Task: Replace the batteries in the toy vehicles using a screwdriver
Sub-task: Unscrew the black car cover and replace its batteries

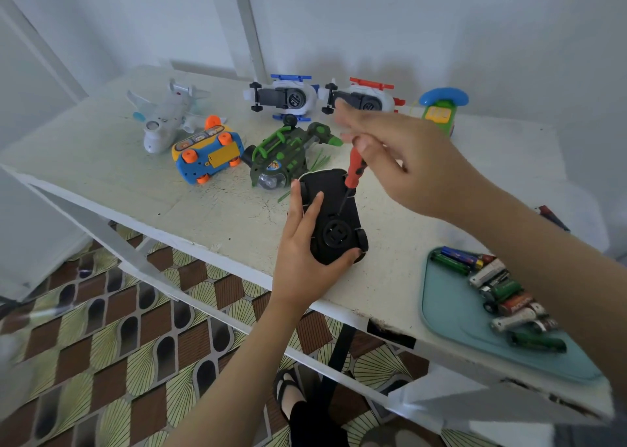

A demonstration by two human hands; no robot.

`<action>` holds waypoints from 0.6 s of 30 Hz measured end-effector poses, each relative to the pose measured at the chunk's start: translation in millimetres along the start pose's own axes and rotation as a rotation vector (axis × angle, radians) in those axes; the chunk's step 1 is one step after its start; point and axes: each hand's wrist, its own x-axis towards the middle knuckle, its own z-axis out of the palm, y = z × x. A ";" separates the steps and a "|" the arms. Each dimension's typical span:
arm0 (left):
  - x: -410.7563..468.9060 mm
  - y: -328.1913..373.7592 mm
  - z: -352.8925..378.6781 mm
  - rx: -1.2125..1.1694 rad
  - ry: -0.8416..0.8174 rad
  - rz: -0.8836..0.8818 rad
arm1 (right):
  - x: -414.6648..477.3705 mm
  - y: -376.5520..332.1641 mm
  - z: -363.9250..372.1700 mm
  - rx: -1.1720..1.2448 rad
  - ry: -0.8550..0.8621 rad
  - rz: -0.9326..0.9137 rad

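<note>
Black plastic toy car (334,222), underside up at the centre of the frame, with a red-handled screwdriver (354,168) standing on it.

It lies on the white table (203,209), its long axis running from the lower centre up the frame; which end is the front I cannot tell. The left hand (302,246) grips it, fingers along the left flank and thumb hooked round the near end. The right hand (403,161) pinches the top of the screwdriver handle, other fingers spread. The tool leans with its handle to the upper right and its tip down-left on the chassis. The car looks light, stiff and smooth, so it would likely skid or spin under the driver. Clamping its flanks flat to the table seems the best hold. Loose batteries (502,287) wait on the teal tray (454,307) at lower right.
</note>
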 end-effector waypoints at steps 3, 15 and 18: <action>-0.1 -0.7 0.5 -0.002 0.002 -0.001 | 0.6 -1.5 -5.3 0.188 -0.026 -0.006; 0.0 -1.3 0.8 0.006 0.000 0.000 | -6.2 -2.6 -4.4 -0.491 0.254 -0.116; -0.5 -1.2 0.7 0.004 0.000 0.000 | -10.7 -0.1 -0.9 -0.561 0.287 -0.091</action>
